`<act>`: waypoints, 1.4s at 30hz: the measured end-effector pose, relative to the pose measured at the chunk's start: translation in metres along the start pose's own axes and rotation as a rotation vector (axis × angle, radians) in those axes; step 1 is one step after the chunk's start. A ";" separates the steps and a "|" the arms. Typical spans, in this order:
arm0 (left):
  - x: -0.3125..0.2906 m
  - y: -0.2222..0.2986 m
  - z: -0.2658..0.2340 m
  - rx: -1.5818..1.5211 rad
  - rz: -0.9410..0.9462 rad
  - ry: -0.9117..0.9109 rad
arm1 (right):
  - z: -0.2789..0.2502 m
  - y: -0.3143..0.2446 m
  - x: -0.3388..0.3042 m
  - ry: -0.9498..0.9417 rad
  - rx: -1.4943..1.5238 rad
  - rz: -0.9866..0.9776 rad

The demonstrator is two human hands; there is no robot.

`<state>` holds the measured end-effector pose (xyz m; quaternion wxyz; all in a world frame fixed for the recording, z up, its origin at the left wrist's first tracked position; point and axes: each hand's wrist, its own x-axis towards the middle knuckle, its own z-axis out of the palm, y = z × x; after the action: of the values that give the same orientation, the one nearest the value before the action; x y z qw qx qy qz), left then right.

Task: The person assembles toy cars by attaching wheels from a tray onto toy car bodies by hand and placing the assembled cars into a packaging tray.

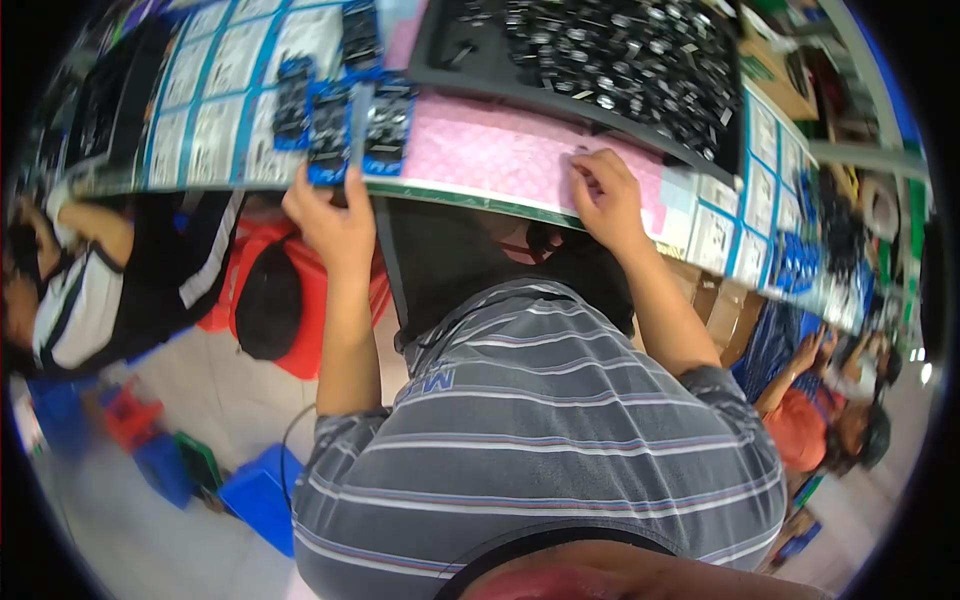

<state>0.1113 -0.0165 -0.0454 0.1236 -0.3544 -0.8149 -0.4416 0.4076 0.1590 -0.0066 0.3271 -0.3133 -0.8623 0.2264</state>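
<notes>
My left hand [335, 222], thumb and fingers parted, is at the near end of a blue tray [328, 174] of black parts [330, 125], which lies at its 12 o'clock; I cannot tell whether it grips. At 3 o'clock from it, my right hand [606, 200] curls over a pink sheet [480, 150], its hold unclear. Beyond, at that hand's 12 o'clock, sits a dark bin [480, 82] of small pieces [620, 60].
</notes>
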 end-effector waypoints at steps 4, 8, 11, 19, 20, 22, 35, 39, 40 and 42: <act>-0.020 0.019 0.004 -0.185 -0.185 -0.006 | 0.001 0.017 -0.004 0.038 -0.049 -0.041; -0.048 0.005 0.024 -0.311 -0.357 0.021 | 0.000 0.024 -0.007 0.029 -0.001 -0.063; -0.058 -0.020 0.026 -0.240 -0.382 -0.028 | -0.006 0.017 -0.021 0.061 0.058 -0.046; -0.065 -0.017 0.024 -0.250 -0.320 -0.198 | -0.137 0.076 -0.071 0.506 -0.121 0.352; -0.073 -0.016 0.026 -0.257 -0.295 -0.292 | -0.162 0.089 -0.075 0.584 -0.164 0.472; -0.077 0.005 0.029 -0.254 -0.262 -0.455 | -0.214 0.121 -0.078 0.684 -0.372 0.529; -0.105 0.105 0.047 -0.417 -0.117 -0.921 | -0.403 0.200 -0.059 0.281 -0.547 0.617; -0.094 0.131 0.044 -0.498 -0.091 -0.884 | -0.398 0.167 -0.004 0.122 -0.513 0.971; -0.091 0.138 0.047 -0.517 -0.072 -0.870 | -0.409 0.220 -0.022 0.050 -0.741 0.729; -0.086 0.147 0.049 -0.517 -0.041 -0.819 | -0.398 0.237 -0.012 -0.130 -0.784 0.800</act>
<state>0.2796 0.0355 -0.0250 -0.3083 -0.5022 -0.6669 -0.4561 0.7882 0.3907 0.1195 0.0212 -0.6993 -0.7144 0.0140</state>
